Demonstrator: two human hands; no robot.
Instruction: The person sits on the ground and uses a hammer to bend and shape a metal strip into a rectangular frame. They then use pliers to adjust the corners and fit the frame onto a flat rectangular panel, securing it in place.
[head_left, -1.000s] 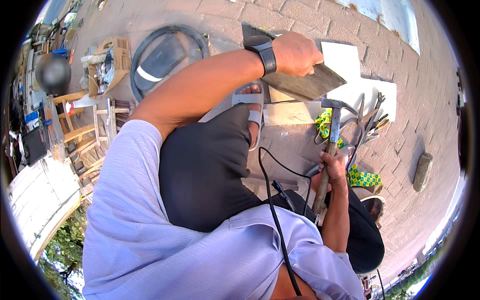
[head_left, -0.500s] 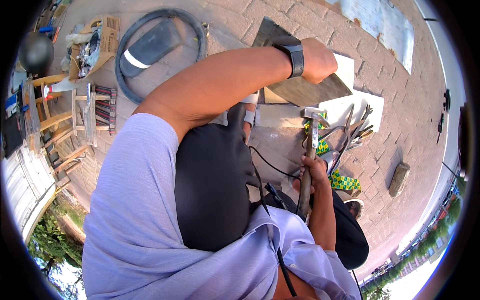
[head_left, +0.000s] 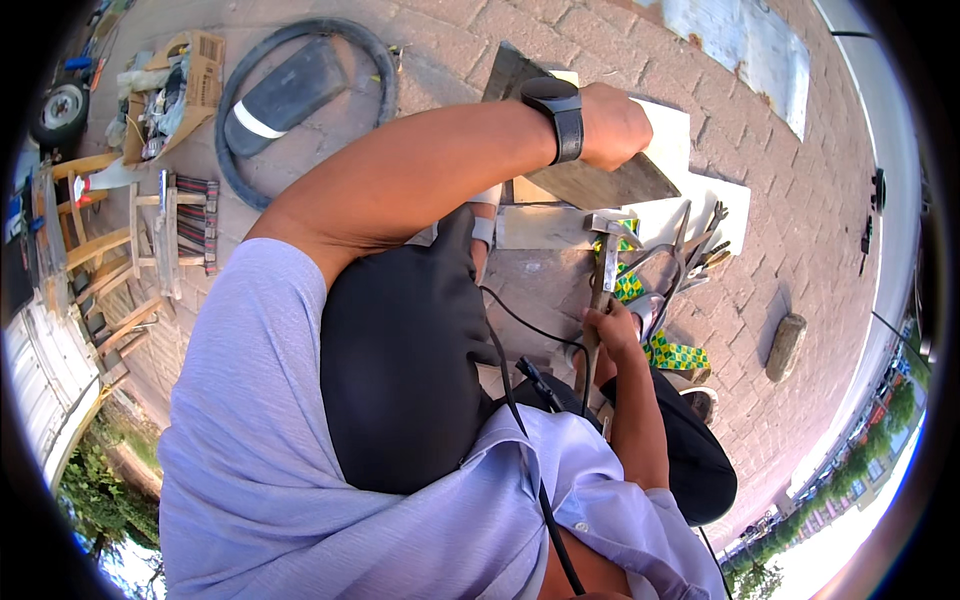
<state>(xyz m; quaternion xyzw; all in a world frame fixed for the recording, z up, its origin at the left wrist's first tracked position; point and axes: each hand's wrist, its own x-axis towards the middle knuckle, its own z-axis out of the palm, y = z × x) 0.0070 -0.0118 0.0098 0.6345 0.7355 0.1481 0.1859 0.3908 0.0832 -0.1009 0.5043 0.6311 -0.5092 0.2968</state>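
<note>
As the head view looks down on the paved ground (head_left: 740,290), the left hand (head_left: 615,125) is closed over the upper edge of a dark, flat, rectangular board (head_left: 610,183), pinching it as far as shows; the fingertips are hidden. The board lies tilted above pale sheets (head_left: 720,200) in front of the person. It looks stiff and moderately heavy, perhaps a little slick on its worn face, and hardly fragile; an edge seems the best hold.

The right hand's (head_left: 612,328) grip is wrapped around the shaft of a claw hammer (head_left: 605,265) with a metal head and neck and a wooden handle. It should feel top-heavy and rigid; holding lower on the wood would give more swing, near the neck more control.

At the far left, an open brown cardboard box (head_left: 205,78) holds crumpled clear plastic and mixed small items. Beside the right knee, a pale-rimmed round container (head_left: 714,402) is partly hidden; its contents cannot be told.
</note>
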